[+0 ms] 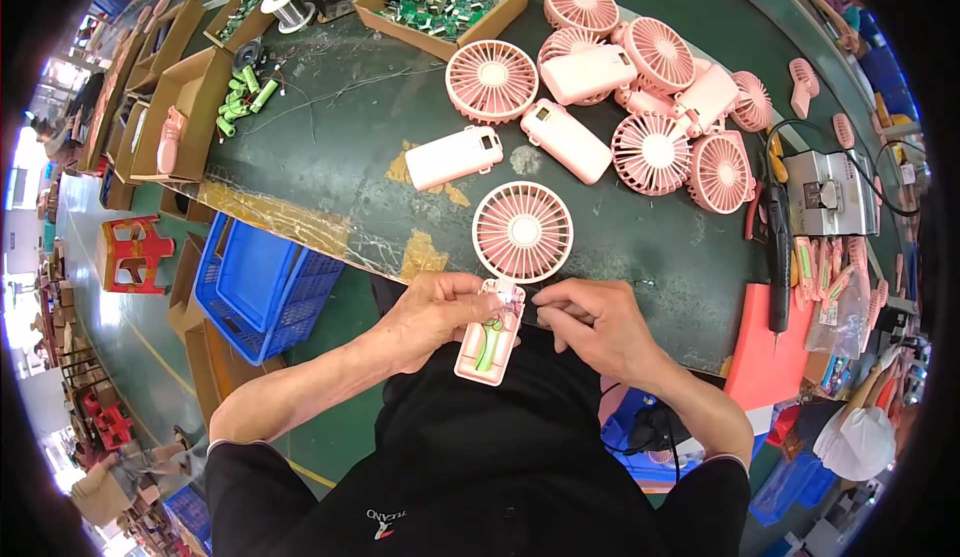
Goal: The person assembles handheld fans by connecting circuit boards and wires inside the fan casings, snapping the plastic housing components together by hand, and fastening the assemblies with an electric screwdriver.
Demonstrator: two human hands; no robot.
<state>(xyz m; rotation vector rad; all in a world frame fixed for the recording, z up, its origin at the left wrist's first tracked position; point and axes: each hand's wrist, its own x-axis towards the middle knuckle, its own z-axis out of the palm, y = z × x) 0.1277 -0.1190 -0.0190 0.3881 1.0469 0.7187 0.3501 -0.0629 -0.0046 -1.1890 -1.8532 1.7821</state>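
A pink handheld fan lies face up at the table's near edge, its opened handle pointing toward me. Inside the handle sit a green battery cell and thin wires. My left hand grips the handle near its neck, the thumb pressing over the wires. Just right of the handle, my right hand is closed with curled fingers; anything between its fingertips is too small to make out. Beyond the fan lie two pink handle pieces, one at the left and one at the right.
Several pink fans are heaped at the back right. A box of green circuit boards, a solder spool and loose green batteries stand farther left. An electric screwdriver and a metal unit are at right; blue crates stand below left.
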